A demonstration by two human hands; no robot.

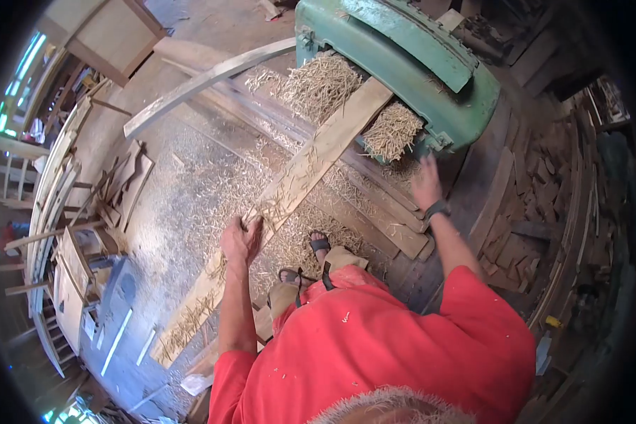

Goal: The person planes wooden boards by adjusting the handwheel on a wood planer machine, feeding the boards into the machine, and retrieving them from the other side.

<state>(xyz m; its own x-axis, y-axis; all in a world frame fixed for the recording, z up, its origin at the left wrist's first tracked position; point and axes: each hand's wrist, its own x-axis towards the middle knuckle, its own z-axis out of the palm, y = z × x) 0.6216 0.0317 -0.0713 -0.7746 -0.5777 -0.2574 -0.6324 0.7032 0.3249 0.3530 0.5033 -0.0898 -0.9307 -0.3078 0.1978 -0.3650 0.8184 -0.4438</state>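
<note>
A long pale wooden plank (305,166) runs slantwise from under the green planer (431,78) down toward the lower left, with shavings strewn along it. My left hand (242,242) is closed on the plank's edge, around its middle. Slightly blurred, my right hand (427,185) reaches out with fingers extended beside the planer's lower right corner, holding nothing I can see. Two heaps of wood shavings (323,86) bulge from the planer's opening, one on each side of the plank. The plank's far end is hidden inside the machine.
Several boards (381,230) lie under the plank, near my sandalled feet (319,242). A curved timber (205,81) leans toward the planer at upper left. Shavings cover the floor (169,219). Wood offcuts (537,191) are piled at right; more timber (49,205) stands at left.
</note>
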